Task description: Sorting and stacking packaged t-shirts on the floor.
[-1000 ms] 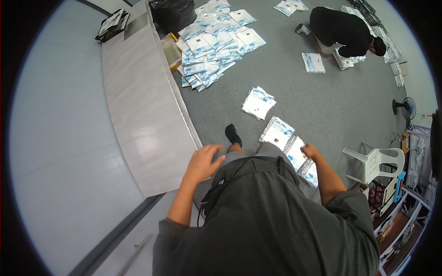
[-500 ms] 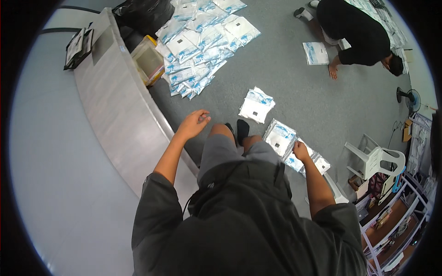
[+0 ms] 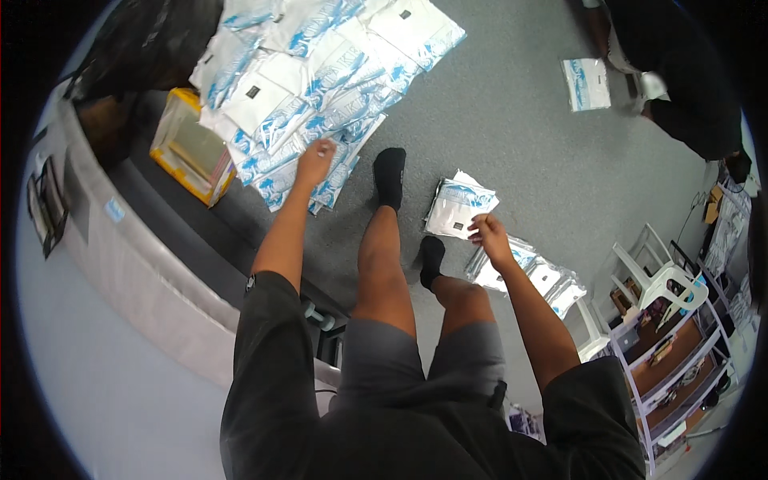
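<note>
My left hand [image 3: 314,164] hangs over the lower edge of a big pile of white, blue-printed plastic-wrapped packages [image 3: 344,60], its fingers loosely bent with a gap between them. Nothing shows in its grasp. My right hand [image 3: 490,238] is at the near right corner of a smaller stack of the same packages [image 3: 458,210] on the floor, in front of my right foot. Its fingers are apart, and whether they touch the stack I cannot tell. Just beyond that wrist lies a row of more wrapped stacks [image 3: 544,276], partly covered by my forearm.
A yellow-edged bin [image 3: 192,152] and a black plastic bag [image 3: 148,48] stand left of the pile, beside a long pale table [image 3: 120,240]. Another person [image 3: 680,72] bends near a single package [image 3: 586,84]. A white plastic chair [image 3: 664,284] and a shelf rack [image 3: 676,368] are at right.
I have stepped forward, so the big pile is nearer. My left hand has moved over its edge. My right hand has gone from the row of stacks to the smaller stack.
</note>
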{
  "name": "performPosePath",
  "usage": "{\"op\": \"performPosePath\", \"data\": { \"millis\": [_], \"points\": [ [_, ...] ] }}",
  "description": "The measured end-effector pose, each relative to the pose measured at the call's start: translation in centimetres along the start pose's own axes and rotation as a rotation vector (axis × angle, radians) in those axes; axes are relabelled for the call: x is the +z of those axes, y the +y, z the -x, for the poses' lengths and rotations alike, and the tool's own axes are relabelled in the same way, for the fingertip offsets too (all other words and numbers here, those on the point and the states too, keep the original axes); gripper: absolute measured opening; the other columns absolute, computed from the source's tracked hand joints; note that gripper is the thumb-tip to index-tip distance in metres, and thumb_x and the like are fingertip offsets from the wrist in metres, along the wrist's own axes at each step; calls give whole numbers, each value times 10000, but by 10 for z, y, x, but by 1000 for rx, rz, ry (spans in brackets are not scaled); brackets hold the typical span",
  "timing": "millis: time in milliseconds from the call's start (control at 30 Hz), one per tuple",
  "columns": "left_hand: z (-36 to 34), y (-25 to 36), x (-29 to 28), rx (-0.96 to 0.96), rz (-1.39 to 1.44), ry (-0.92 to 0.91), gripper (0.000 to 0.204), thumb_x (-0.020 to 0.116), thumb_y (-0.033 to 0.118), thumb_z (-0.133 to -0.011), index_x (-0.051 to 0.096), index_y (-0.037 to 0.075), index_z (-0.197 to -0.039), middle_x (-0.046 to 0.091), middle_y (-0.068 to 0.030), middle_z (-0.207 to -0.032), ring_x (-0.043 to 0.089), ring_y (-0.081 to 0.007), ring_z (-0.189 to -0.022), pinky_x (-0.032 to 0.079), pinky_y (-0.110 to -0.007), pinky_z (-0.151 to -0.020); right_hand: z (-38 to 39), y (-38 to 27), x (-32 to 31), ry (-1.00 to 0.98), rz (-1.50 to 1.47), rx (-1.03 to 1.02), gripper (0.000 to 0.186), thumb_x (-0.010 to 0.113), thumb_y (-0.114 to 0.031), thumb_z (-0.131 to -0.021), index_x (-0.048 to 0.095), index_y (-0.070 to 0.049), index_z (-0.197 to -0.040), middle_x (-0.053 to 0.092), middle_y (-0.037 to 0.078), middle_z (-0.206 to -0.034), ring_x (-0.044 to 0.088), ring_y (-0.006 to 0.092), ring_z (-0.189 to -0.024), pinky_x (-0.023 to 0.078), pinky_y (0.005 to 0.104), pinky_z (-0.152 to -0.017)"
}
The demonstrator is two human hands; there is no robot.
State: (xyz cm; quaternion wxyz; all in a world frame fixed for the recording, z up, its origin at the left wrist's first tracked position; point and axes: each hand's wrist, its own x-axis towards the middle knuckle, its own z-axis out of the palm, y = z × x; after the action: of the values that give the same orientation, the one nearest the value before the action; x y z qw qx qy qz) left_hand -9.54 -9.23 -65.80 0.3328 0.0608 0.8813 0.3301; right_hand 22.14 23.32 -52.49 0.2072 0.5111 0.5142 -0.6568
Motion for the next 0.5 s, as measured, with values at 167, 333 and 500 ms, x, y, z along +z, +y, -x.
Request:
{"op": "performPosePath", "data": {
  "millis": [167, 333, 500],
  "points": [
    [-133, -45, 23, -286, 149, 206, 573, 689, 442, -827, 601, -24, -1147, 680, -167, -1049, 645, -293, -1013, 483, -359, -892, -20, 76, -4, -15, 152, 298, 297, 539, -301, -953, 599, -30, -1058, 643, 67, -864, 618, 142, -678, 473, 267, -608],
    [-192, -12, 55, -651, 460, 181, 590, 758, 383, -764, 546, -83, -1057, 626, -194, -1007, 589, -255, -899, 478, -368, -776, -5, 111, -44, 182, 115, 519, 343, 541, -322, -963, 578, -23, -1128, 657, 88, -894, 611, 136, -651, 477, 262, -568],
    [-205, -34, 40, -728, 588, 526, 686, 755, 315, -780, 409, -74, -1226, 598, -244, -1145, 611, -312, -1037, 521, -403, -835, -17, 115, -43, 219, 72, 480, 345, 538, -326, -963, 581, -12, -1098, 659, 95, -887, 623, 150, -678, 484, 274, -601]
  ]
}}
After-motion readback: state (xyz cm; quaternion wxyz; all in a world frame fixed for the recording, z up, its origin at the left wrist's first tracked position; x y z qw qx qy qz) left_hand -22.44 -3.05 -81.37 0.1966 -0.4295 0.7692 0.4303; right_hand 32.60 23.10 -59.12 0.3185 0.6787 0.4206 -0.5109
